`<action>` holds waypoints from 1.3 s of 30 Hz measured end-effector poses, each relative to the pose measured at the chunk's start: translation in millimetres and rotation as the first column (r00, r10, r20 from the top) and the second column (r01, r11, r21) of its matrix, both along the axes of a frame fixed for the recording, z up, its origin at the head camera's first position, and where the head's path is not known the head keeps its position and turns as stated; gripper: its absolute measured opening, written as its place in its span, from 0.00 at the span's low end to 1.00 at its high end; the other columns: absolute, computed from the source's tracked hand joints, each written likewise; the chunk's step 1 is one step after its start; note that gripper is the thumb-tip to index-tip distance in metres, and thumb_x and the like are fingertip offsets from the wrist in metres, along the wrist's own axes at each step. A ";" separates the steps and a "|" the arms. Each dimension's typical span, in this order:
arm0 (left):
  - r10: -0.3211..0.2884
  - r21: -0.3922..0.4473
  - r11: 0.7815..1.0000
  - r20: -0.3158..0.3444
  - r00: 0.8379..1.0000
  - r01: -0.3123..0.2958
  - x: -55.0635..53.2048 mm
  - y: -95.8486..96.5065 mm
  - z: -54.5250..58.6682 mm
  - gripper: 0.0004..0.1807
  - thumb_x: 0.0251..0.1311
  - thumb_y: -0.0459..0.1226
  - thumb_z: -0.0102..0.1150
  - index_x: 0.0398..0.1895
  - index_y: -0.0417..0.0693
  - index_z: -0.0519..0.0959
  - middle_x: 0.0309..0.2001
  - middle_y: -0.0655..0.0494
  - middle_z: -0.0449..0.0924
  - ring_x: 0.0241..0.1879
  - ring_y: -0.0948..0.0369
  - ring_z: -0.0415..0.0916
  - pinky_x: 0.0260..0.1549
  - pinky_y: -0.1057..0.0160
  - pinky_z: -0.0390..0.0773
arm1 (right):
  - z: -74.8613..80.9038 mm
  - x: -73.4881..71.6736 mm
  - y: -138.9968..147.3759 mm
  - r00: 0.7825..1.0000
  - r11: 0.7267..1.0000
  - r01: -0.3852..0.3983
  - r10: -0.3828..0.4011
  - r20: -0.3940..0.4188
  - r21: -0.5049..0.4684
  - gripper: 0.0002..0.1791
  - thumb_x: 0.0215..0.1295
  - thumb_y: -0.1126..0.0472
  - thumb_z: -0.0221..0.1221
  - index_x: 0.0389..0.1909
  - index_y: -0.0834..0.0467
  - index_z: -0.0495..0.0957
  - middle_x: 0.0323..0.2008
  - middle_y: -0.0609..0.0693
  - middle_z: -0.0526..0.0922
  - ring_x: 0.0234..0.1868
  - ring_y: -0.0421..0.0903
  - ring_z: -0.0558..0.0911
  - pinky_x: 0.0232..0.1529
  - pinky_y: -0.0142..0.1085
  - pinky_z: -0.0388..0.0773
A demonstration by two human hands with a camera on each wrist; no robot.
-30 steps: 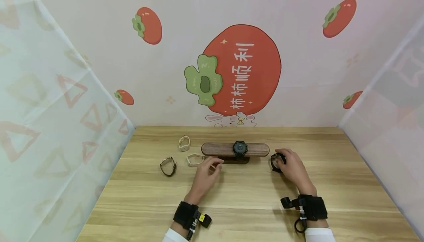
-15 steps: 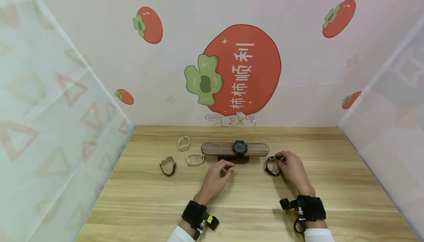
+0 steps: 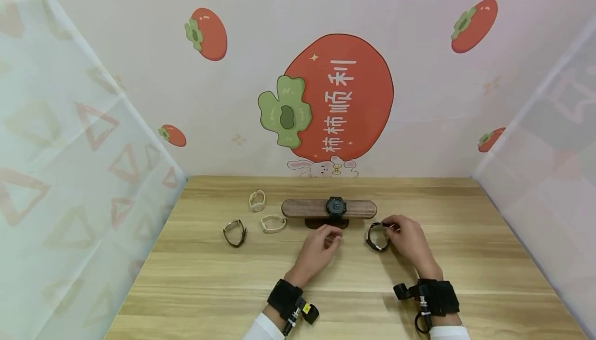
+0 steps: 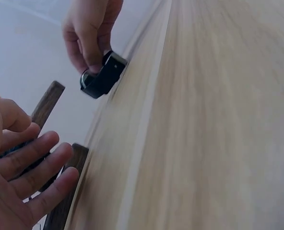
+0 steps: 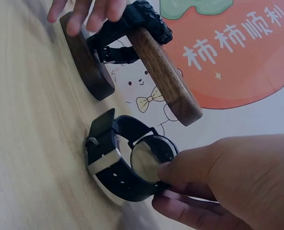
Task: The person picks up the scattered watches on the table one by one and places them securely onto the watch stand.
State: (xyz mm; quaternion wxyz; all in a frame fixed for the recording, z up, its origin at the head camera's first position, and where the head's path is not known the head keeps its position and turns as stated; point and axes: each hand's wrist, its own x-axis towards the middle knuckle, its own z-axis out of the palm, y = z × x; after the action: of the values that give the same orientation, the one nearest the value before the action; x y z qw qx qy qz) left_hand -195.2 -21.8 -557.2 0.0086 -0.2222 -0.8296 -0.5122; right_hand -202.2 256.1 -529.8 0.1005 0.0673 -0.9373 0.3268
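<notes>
My right hand (image 3: 410,241) pinches a black-strapped wristwatch (image 5: 127,163) by its round case, thumb on the case back. Its strap is buckled into a loop, just right of the wooden watch stand (image 3: 298,208). A chunky black watch (image 3: 336,206) is wrapped around the stand's horizontal bar. My left hand (image 3: 316,252) hovers in front of the stand's base, fingers relaxed and holding nothing; in the left wrist view its fingers (image 4: 41,163) are loosely spread.
Left of the stand lie a cream watch (image 3: 273,223), a white watch (image 3: 257,201) and a dark-strapped watch (image 3: 235,233). Behind the wooden table (image 3: 223,288) rises a printed backdrop (image 3: 242,71), with fabric walls on both sides.
My right hand has brought the black-strapped watch slightly left, and more of its loop shows. My left hand has shifted right, away from the cream watch to the stand's front.
</notes>
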 end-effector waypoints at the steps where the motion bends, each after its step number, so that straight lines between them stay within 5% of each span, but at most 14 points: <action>1: -0.001 -0.008 1.000 0.004 1.000 0.001 0.0 2.2 0.8 0.13 0.80 0.39 0.57 0.59 0.43 0.84 0.51 0.54 0.86 0.48 0.63 0.85 0.48 0.68 0.87 | 0.3 0.7 -0.5 1.000 1.000 -0.004 0.004 -0.004 0.000 0.10 0.68 0.72 0.65 0.48 0.66 0.87 0.44 0.61 0.89 0.41 0.54 0.87 0.39 0.43 0.86; 11: 0.006 -0.053 0.999 0.064 0.998 -0.003 -0.2 15.0 8.6 0.18 0.82 0.43 0.54 0.66 0.44 0.80 0.54 0.55 0.84 0.51 0.63 0.84 0.50 0.68 0.87 | 1.7 8.5 -13.8 0.999 0.998 -0.047 0.046 -0.027 -0.033 0.09 0.66 0.72 0.67 0.46 0.63 0.88 0.41 0.56 0.89 0.40 0.49 0.86 0.38 0.36 0.87; 27: -0.016 -0.017 1.000 0.101 0.995 0.018 0.2 16.6 10.0 0.27 0.82 0.51 0.53 0.71 0.43 0.76 0.58 0.52 0.84 0.54 0.61 0.85 0.54 0.66 0.87 | 3.6 18.3 -47.6 0.989 0.985 -0.143 0.138 -0.058 -0.094 0.11 0.64 0.74 0.70 0.45 0.61 0.88 0.41 0.52 0.89 0.39 0.45 0.87 0.40 0.34 0.90; 39: 0.032 -0.023 0.999 0.054 0.998 -0.030 4.6 12.6 14.0 0.15 0.81 0.45 0.57 0.59 0.48 0.83 0.54 0.50 0.85 0.48 0.63 0.85 0.47 0.69 0.87 | 7.6 19.6 -65.5 0.981 0.976 -0.188 0.181 -0.074 -0.106 0.10 0.65 0.72 0.71 0.44 0.59 0.89 0.43 0.52 0.88 0.40 0.46 0.88 0.42 0.35 0.91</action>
State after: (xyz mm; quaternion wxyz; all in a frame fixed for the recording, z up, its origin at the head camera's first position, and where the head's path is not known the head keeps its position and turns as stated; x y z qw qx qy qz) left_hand -190.5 -9.1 -543.3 -0.0083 -0.1954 -0.8384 -0.5088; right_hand -182.6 190.6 -522.3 0.1031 0.1587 -0.9036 0.3844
